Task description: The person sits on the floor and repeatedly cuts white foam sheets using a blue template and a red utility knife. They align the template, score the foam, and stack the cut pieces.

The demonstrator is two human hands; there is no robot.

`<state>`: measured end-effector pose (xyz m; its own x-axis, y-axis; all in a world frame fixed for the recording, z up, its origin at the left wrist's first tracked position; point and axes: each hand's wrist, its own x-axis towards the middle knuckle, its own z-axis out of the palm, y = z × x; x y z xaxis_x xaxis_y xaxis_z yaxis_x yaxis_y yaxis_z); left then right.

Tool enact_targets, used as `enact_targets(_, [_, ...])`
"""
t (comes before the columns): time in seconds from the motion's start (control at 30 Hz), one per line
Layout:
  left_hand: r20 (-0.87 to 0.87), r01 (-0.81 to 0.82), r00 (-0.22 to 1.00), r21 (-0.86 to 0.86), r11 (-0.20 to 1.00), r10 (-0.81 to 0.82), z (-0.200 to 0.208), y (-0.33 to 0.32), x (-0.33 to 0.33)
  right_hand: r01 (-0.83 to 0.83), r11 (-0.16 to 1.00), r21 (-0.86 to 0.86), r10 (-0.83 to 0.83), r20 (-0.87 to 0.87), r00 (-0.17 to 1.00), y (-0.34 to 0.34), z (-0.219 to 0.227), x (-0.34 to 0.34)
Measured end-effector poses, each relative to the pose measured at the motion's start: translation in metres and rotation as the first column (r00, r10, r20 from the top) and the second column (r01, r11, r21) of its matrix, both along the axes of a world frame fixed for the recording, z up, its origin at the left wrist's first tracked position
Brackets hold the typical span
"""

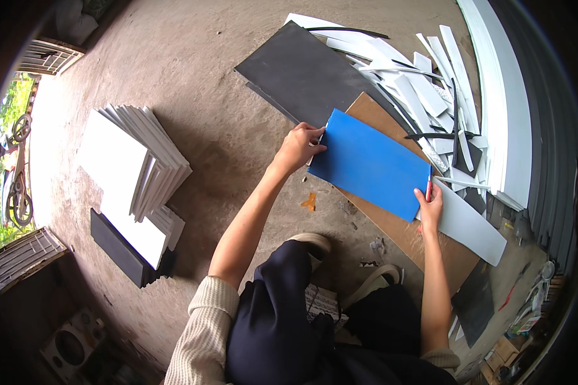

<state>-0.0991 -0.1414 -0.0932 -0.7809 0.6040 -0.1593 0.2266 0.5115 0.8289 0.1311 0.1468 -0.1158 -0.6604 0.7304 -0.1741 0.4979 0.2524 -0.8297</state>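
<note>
A blue rectangular board [372,167] lies slanted in front of me, over a larger brown board [404,240]. My left hand [300,149] is closed on the blue board's left edge, fingers and thumb pinching it. At its right edge, my right hand [430,204] is closed around a slim red tool [428,188], whose exact kind I cannot make out. The tool's upper end meets the board's edge. A white offcut [472,224] lies just right of that hand. Beyond the blue board, a large black sheet [308,70] rests on the floor.
White and black scrap strips [424,96] are heaped at the far right, beside long white sheets [504,96]. Leftward stand a stack of white boards [119,147] and black boards [119,247]. An orange scrap [309,201] lies near my feet. Assorted items [533,308] sit at lower right.
</note>
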Motion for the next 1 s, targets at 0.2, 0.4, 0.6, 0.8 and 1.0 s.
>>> enact_targets(0.2, [-0.033,-0.001,0.999,-0.100,0.995,-0.002,0.005,0.004,-0.001,-0.025,1.000,0.018,0.025,-0.040,0.999,0.000,-0.005,0.001])
enact_targets(0.4, [-0.012,0.115,0.993,-0.220,0.969,-0.120,0.003,0.007,-0.009,-0.011,0.992,-0.122,0.009,-0.017,1.000,0.000,-0.001,0.000])
enact_targets(0.6, [0.130,0.256,0.966,-0.369,0.893,-0.223,0.009,0.015,-0.020,-0.011,0.983,-0.183,0.018,0.035,0.999,0.004,0.003,0.002])
enact_targets(0.8, [-0.023,0.033,0.999,-0.274,0.961,-0.041,0.006,0.006,-0.003,0.008,0.977,-0.212,0.015,0.109,0.994,-0.002,0.014,-0.001])
enact_targets(1.0, [-0.065,-0.232,0.973,-0.292,0.928,0.223,0.011,0.006,0.026,0.017,0.967,-0.253,0.011,0.110,0.994,-0.002,0.021,-0.005])
